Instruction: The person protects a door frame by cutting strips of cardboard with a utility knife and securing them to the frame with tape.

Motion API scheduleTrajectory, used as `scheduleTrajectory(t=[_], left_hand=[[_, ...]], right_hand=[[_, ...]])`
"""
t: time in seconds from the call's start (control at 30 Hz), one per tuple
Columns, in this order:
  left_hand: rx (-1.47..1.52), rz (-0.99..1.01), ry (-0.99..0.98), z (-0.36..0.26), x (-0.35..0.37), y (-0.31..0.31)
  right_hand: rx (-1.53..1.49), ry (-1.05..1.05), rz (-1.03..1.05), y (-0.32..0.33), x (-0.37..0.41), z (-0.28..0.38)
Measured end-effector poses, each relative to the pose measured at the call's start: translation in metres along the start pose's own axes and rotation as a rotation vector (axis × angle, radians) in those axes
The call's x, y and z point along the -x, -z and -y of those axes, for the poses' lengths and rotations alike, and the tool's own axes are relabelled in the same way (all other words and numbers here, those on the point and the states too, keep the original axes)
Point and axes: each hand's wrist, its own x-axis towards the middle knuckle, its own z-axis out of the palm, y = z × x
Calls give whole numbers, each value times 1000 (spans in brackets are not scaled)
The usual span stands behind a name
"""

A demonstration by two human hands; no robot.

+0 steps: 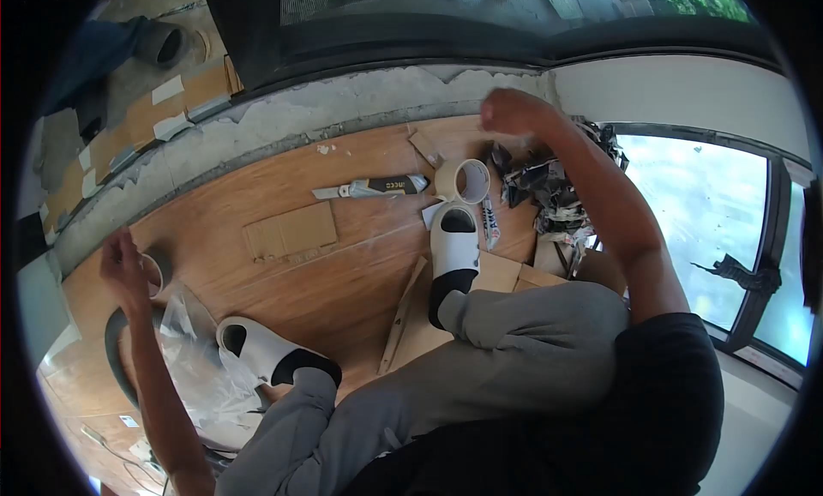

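Observation:
My left hand (pixel 126 270) is at the far left, fingers bent against a pale tape roll (pixel 155 274); the hand partly hides the roll. Stretched out toward the low wall at the upper right, my right hand (pixel 516 113) has its fingers curled closed. Whatever they hold, if anything, is hidden. Below and left of that hand, a cream roll of masking tape (pixel 463 181) stands by my shoe. A utility knife (pixel 373 186) with its blade out lies left of that tape. Nearer me is a flat cardboard piece (pixel 291 231).
White clogs (pixel 455 239) are on my feet. Crumpled black plastic (pixel 549 187) lies in the right corner, beside a marker-like tube (pixel 489 223). A clear plastic bag (pixel 201 359) is by my left foot. A rough concrete ledge (pixel 283 114) borders the wooden floor (pixel 360 269); a window (pixel 694 213) is right.

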Motion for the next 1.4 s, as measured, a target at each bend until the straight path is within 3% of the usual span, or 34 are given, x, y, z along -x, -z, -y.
scheduleTrajectory(t=[0.03,0.1,0.17,0.27,0.33,0.4,0.47,0.53,0.57,0.63,0.67,0.8,0.9,0.97,1.0,1.07,1.17,1.2,1.27,1.3,1.37,1.4], left_hand=[[-19,56,-1,2,5,-5],[-21,119,-74,-12,16,-18],[27,196,-121,-50,31,-40],[114,336,-158,-105,57,-76],[225,459,-158,-129,76,-98],[283,595,-172,-146,93,-117],[259,717,-227,-160,107,-130],[248,852,-242,-174,116,-136],[255,923,-211,-183,120,-138],[293,940,-222,-190,123,-144],[333,980,-251,-194,123,-145],[402,1002,-201,-216,113,-141],[604,971,-177,-234,95,-139],[772,1060,-250,-251,79,-135],[772,1067,-256,-260,74,-129],[728,1396,-220,-271,67,-117],[564,1514,-284,-273,63,-110],[571,1521,-291,-274,62,-107],[274,1488,-195,-278,59,-97],[279,1499,-204,-275,60,-95],[302,1241,-78,-271,65,-92],[314,1252,-92,-270,66,-93]], right_hand=[[-5,5,-14,-4,7,-2],[-232,-60,161,-19,32,10],[-284,-18,6,-41,47,46],[-77,-27,120,-59,65,97],[29,146,-269,-81,70,109],[183,200,-414,-102,69,111],[211,143,-355,-111,61,104],[203,240,-382,-128,48,75],[208,274,-389,-126,44,70],[-169,95,-377,-113,47,61],[-158,110,-370,-99,48,60],[-422,79,-145,-4,59,83],[-440,176,-29,65,75,140],[-559,433,30,89,81,168],[-561,427,24,97,82,182],[-672,653,62,108,82,202],[-760,690,50,109,72,204],[-758,679,47,109,69,203],[-721,633,-46,102,62,200],[-924,611,14,91,55,191],[-1000,552,19,93,53,190],[-1072,513,28,94,53,192]])
